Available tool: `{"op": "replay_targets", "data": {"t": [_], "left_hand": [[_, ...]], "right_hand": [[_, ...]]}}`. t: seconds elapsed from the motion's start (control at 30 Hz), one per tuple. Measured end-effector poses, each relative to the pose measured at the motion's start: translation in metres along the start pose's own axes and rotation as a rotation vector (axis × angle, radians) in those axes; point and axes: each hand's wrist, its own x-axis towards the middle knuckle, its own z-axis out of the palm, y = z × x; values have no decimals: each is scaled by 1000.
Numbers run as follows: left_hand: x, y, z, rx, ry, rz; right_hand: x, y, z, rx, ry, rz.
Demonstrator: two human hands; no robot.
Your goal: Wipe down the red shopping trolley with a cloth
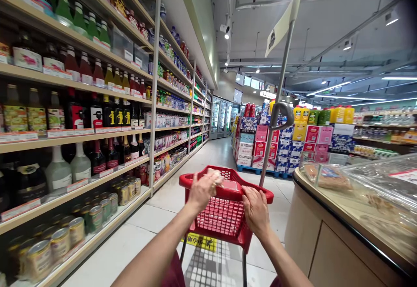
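A red plastic shopping cart (pixel 221 219) with a lattice basket stands right in front of me. Over the left part of its handle (pixel 186 180) is my left hand (pixel 202 191), closed around a small crumpled whitish thing (pixel 214 177), blurred and too unclear to name. My right hand (pixel 256 208) lies over the right part of the handle, its fingers bent forward around the bar. A grey pole (pixel 276 78) with a hooked grip and a small flag rises behind the cart's right side. The basket's inside is mostly hidden.
Shelves (pixel 74 135) of bottles and cans run along the left. On the right is a curved counter (pixel 312 221) with clear covers and packaged food (pixel 327 176). Stacked drink cartons (pixel 260 145) stand ahead, with a tiled aisle (pixel 211 150) leading past them to glass-door fridges (pixel 220 115).
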Motion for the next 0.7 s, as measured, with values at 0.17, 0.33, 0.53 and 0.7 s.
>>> {"op": "replay_targets", "data": {"t": [0.17, 0.33, 0.53, 0.7], "left_hand": [[-2, -49, -19, 126, 101, -395], [8, 16, 12, 10, 41, -43], [0, -5, 3, 37, 39, -68], [-6, -45, -15, 126, 144, -366]], "right_hand": [[2, -5, 3, 4, 31, 49], [0, -2, 5, -3, 26, 43], [-1, 2, 3, -10, -5, 4], [1, -5, 4, 5, 34, 42]]}}
